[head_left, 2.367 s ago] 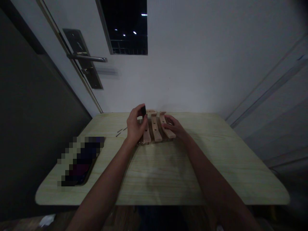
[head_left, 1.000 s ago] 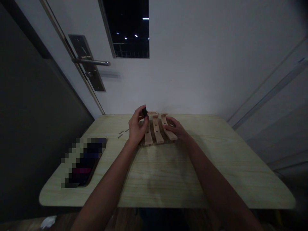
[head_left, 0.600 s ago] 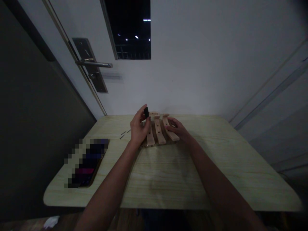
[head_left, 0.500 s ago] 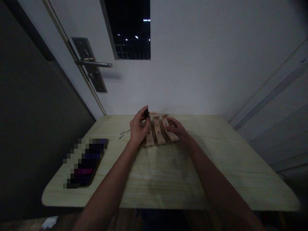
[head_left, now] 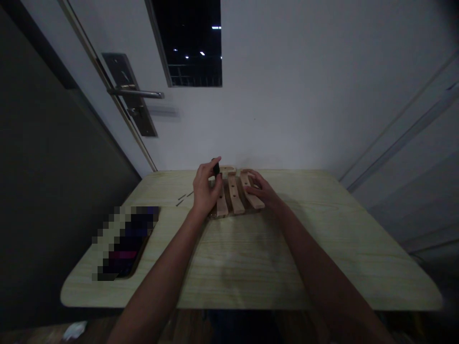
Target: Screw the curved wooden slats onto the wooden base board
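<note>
Table point(head_left: 229, 279): pale yellow, wood-grained top, rounded near corners, standing against a white wall.
Dark rectangular phone point(head_left: 133, 248): flat on the left side, near the left edge, partly pixelated.
Thin dark metal fasteners point(head_left: 180, 202): three, lying loose beyond the phone; exact type too small to tell.
Brown glossy base point(head_left: 227, 192): mid-table toward the far edge, under three curved wooden strips point(head_left: 235, 195).

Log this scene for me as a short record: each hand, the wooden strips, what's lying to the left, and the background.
Left hand: holds a small dark piece
Right hand: touches the rightmost curved wooden strip
Wooden strips: three side by side, with holes
Left side of table: thin dark fasteners; dark phone, partly pixelated
Background: white door, metal handle, dark window
</note>
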A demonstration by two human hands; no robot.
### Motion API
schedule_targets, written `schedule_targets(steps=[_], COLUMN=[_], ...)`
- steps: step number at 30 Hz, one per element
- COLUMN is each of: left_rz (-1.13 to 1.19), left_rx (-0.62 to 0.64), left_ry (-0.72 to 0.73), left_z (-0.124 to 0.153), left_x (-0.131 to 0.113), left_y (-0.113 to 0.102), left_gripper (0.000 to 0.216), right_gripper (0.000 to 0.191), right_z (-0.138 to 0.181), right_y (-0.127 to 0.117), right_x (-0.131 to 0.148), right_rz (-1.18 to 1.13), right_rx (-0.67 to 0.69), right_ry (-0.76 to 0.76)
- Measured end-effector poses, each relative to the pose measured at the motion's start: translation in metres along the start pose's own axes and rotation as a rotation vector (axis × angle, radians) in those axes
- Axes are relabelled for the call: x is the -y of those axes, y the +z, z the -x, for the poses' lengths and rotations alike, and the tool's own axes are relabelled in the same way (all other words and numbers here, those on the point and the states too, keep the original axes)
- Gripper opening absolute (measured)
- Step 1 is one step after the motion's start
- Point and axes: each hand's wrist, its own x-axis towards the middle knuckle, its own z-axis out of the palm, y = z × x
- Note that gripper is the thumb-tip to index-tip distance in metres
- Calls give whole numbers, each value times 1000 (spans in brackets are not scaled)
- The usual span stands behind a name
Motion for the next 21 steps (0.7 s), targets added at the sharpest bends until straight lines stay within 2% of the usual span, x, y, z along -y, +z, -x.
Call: schedule_targets(steps=[3,6,14,18,21], left_rz=[-18,-52,-37,-39,-24], left_rx=[-3,-32,-61,-63,-60], left_ry=[3,-12,-31,-44,-44], left_z=[-1,-1,0,0,0], left_x=[-1,0,2,2,4], left_y=[0,0,2,2,3], left_gripper=[45,44,44,43,43], right_gripper=[65,58,55,56,48], right_z=[-2,-3,-4,-4,-4], right_y=[0,0,-3,-2,-1], right_x=[-2,-5,-11,-12,-11], right_rz=[28,46,98,75,51], right_rx=[-6,-25,-79,-82,-107], right_ry=[-38,-44,20,7,5])
